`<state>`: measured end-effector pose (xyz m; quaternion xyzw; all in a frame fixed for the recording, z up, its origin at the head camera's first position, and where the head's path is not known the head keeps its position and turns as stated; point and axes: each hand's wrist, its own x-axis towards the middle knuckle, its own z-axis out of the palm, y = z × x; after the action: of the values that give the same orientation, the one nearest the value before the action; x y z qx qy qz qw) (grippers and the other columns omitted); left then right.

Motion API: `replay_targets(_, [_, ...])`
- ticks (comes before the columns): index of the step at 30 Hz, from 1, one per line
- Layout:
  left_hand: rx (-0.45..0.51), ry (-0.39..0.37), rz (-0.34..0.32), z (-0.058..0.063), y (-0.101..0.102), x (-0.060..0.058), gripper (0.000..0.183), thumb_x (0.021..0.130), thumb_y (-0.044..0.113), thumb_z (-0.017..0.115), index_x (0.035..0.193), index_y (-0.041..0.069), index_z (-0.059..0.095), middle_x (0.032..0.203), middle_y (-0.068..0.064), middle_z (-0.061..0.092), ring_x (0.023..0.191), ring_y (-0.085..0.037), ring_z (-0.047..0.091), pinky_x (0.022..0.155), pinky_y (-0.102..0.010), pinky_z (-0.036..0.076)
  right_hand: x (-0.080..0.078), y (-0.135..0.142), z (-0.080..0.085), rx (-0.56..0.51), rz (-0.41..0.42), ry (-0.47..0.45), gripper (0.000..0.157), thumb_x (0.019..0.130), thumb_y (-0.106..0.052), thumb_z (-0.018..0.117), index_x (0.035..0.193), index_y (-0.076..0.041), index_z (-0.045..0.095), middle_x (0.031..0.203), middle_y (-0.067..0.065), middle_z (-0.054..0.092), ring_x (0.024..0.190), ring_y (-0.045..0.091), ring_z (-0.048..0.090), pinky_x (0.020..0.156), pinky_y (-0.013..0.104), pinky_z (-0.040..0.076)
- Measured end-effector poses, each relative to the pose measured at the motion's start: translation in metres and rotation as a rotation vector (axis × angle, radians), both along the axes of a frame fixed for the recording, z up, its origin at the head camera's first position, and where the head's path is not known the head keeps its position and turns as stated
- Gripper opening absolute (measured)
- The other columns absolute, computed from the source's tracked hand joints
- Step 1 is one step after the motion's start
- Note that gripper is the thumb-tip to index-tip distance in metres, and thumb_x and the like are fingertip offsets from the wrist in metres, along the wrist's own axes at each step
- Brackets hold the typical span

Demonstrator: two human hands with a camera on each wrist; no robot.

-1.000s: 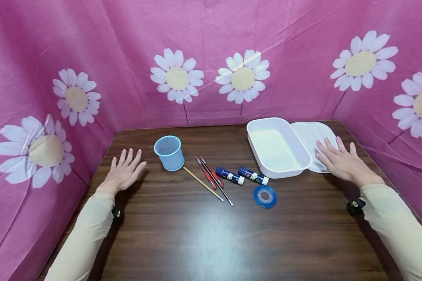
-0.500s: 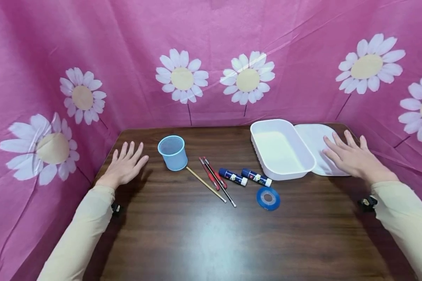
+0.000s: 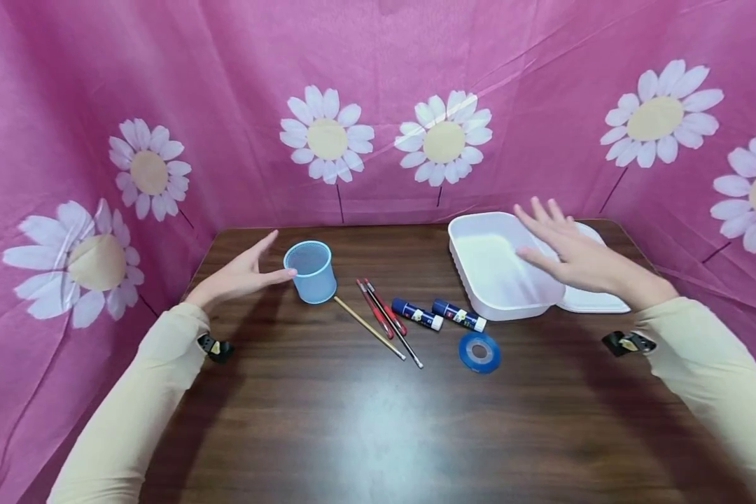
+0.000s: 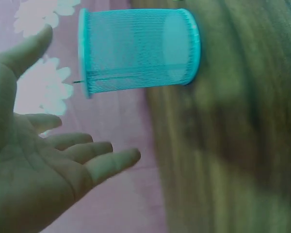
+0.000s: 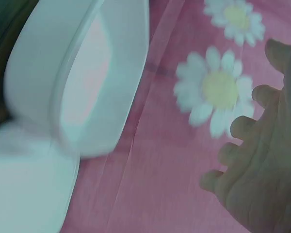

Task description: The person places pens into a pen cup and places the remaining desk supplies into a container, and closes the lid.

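Note:
My left hand is raised beside a light blue mesh pencil cup, fingers and thumb spread. In the head view its thumb overlaps the cup's rim, but the left wrist view shows a gap between the hand and the cup. Over the right part of a white plastic container, my right hand hovers with its fingers extended, holding nothing. The container's white lid lies to the right, partly hidden by that hand. In the right wrist view, the hand is apart from the container.
Mid-table lie a thin tan stick, red pens, a dark thin stick, two blue glue sticks with white ends, and a blue tape roll. A pink flowered cloth surrounds the wooden table.
Both hands have lifted off the table sides. The left has turned and moved right to the cup; the right has moved left from the lid to above the container.

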<state>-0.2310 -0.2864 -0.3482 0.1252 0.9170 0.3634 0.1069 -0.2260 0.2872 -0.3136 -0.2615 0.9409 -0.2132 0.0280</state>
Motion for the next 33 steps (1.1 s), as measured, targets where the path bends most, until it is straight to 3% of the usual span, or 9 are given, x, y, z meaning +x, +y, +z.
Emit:
replay_targets(1, [0.031,-0.011,-0.003,-0.004,0.001,-0.002,0.104,0.092,0.049,0.073,0.164,0.017,0.005,0.167,-0.015,0.016,0.142,-0.032,0.034,0.116,-0.055,0.032,0.0,-0.009,-0.001,-0.007,0.012,-0.014,0.076,0.105,-0.04,0.054,0.164,-0.018,0.011,0.167,0.017,-0.006,0.151,0.034,-0.018,0.119,0.066,-0.003])
replay_targets(4, [0.114,-0.03,0.006,-0.019,0.001,-0.008,0.105,0.089,0.041,0.079,0.164,0.015,0.011,0.164,-0.02,0.021,0.15,-0.036,0.023,0.119,-0.058,0.026,-0.001,-0.033,-0.009,-0.017,0.056,-0.038,0.084,0.101,-0.043,0.061,0.164,-0.02,0.01,0.168,0.013,-0.004,0.153,0.032,-0.013,0.121,0.063,0.004])
replay_targets(15, [0.506,-0.139,0.062,-0.049,0.007,-0.014,0.096,0.089,0.022,0.081,0.163,0.02,0.019,0.158,-0.015,0.033,0.136,-0.035,0.044,0.105,-0.05,0.048,-0.008,-0.089,-0.046,-0.061,0.277,-0.112,0.097,0.092,-0.043,0.075,0.164,-0.016,0.015,0.166,0.019,0.016,0.151,0.042,0.014,0.119,0.057,0.024])
replay_targets(19, [0.557,-0.133,0.053,-0.054,0.016,-0.018,0.097,0.087,0.015,0.082,0.162,0.018,0.021,0.152,-0.017,0.04,0.128,-0.033,0.05,0.097,-0.033,0.051,-0.012,-0.1,-0.051,-0.024,0.316,-0.149,0.09,0.092,-0.027,0.078,0.162,-0.012,0.023,0.125,0.024,0.065,0.092,0.025,0.069,0.085,0.041,0.056])
replay_targets(22, [0.569,-0.12,0.048,-0.057,0.02,-0.019,0.098,0.085,0.008,0.083,0.161,0.015,0.021,0.147,-0.018,0.046,0.124,-0.033,0.053,0.091,-0.025,0.05,-0.015,-0.109,-0.051,0.032,0.327,-0.154,0.082,0.092,-0.019,0.078,0.159,-0.009,0.032,0.085,0.018,0.065,0.052,0.015,0.047,0.066,0.035,0.05])
replay_targets(23, [0.571,-0.116,0.05,-0.058,0.02,-0.019,0.098,0.085,0.006,0.083,0.161,0.014,0.022,0.146,-0.018,0.047,0.123,-0.033,0.053,0.09,-0.024,0.05,-0.016,-0.113,-0.051,0.054,0.328,-0.161,0.079,0.093,-0.019,0.077,0.159,-0.009,0.033,0.077,0.017,0.059,0.054,0.016,0.048,0.07,0.035,0.051])
replay_targets(27, [0.554,-0.094,0.06,-0.06,0.02,-0.019,0.095,0.082,0.004,0.085,0.158,0.012,0.028,0.143,-0.017,0.05,0.121,-0.032,0.054,0.09,-0.024,0.05,-0.023,-0.127,-0.05,0.1,0.35,-0.225,0.07,0.094,-0.016,0.075,0.154,-0.003,0.04,0.119,0.021,0.065,0.096,0.031,0.068,0.098,0.047,0.051])
replay_targets(30, [0.539,-0.095,0.041,-0.062,0.02,-0.018,0.093,0.082,0.005,0.085,0.157,0.012,0.029,0.143,-0.017,0.05,0.122,-0.032,0.053,0.092,-0.025,0.05,-0.03,-0.134,-0.05,0.11,0.375,-0.331,0.069,0.094,-0.011,0.074,0.151,0.005,0.04,0.146,0.025,0.052,0.128,0.038,0.056,0.107,0.052,0.046])
replay_targets(33, [0.53,-0.091,0.037,-0.061,0.023,-0.017,0.093,0.083,0.009,0.085,0.157,0.012,0.028,0.144,-0.016,0.049,0.124,-0.031,0.052,0.094,-0.025,0.049,-0.036,-0.139,-0.049,0.127,0.362,-0.458,0.067,0.093,-0.005,0.073,0.15,0.006,0.04,0.144,0.027,0.052,0.127,0.04,0.056,0.103,0.051,0.05])
